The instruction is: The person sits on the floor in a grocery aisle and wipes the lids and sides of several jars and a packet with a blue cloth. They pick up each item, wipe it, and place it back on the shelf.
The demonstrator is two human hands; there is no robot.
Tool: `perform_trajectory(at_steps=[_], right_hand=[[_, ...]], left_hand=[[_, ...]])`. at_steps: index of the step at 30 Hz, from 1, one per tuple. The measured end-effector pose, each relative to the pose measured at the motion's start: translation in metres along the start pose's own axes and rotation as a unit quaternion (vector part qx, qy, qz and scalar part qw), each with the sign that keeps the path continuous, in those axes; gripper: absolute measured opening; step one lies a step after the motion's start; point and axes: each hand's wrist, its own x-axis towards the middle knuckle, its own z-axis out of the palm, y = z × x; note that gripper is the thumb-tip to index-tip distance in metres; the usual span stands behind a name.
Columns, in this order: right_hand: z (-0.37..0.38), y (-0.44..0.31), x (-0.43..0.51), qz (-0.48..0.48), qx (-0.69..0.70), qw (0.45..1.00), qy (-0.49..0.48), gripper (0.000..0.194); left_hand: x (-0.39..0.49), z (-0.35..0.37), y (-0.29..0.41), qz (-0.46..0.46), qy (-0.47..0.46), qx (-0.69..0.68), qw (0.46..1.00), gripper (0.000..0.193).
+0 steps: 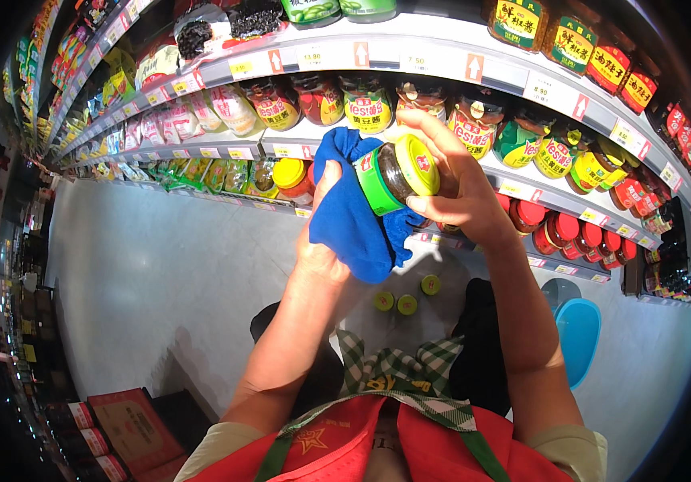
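A glass jar of dark sauce (pixel 393 179) with a yellow lid and a green label is tilted in front of the shelves. My right hand (pixel 466 187) grips it at the lid end, the thumb on the lid's rim. Bunched in my left hand (pixel 324 241) is a blue cloth (pixel 354 217), which wraps the base and lower side of the jar. The cloth hides most of my left fingers. Behind my hands, a row of bean paste jars (pixel 367 108) stands on the middle shelf.
Three yellow-lidded jars (pixel 407 305) stand on the floor between my legs. A blue plastic basin or stool (pixel 578 340) is at the right. Red-lidded jars (pixel 556 234) line the bottom shelf. Cartons (pixel 134 428) lie at the lower left. The upper shelf edge (pixel 381 53) juts above my hands.
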Motion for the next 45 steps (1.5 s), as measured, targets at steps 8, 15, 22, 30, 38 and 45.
perform_trajectory(at_steps=[8, 15, 22, 30, 38, 45], right_hand=[[0.011, 0.011, -0.006, 0.059, 0.029, 0.996, 0.063, 0.079], [0.022, 0.013, -0.006, 0.02, 0.035, 0.999, 0.017, 0.08], [0.034, 0.019, -0.009, 0.046, 0.141, 0.988, 0.052, 0.079], [0.034, 0.016, -0.012, 0.088, 0.197, 0.975, 0.054, 0.071], [0.027, 0.017, -0.01, 0.006, 0.242, 0.969, 0.046, 0.069], [0.0, 0.005, -0.008, 0.001, 0.187, 0.982, 0.035, 0.061]], left_hand=[[-0.009, 0.001, 0.011, 0.085, -0.02, 0.113, 0.99, 0.078], [-0.017, -0.002, 0.015, 0.133, 0.026, 0.174, 0.975, 0.092], [-0.027, -0.013, 0.014, 0.155, 0.079, 0.244, 0.954, 0.094], [-0.026, -0.013, 0.005, 0.275, 0.063, 0.369, 0.886, 0.097], [-0.032, -0.001, -0.014, 0.257, 0.074, 0.362, 0.893, 0.101], [-0.023, 0.019, -0.012, -0.015, -0.019, 0.106, 0.994, 0.088]])
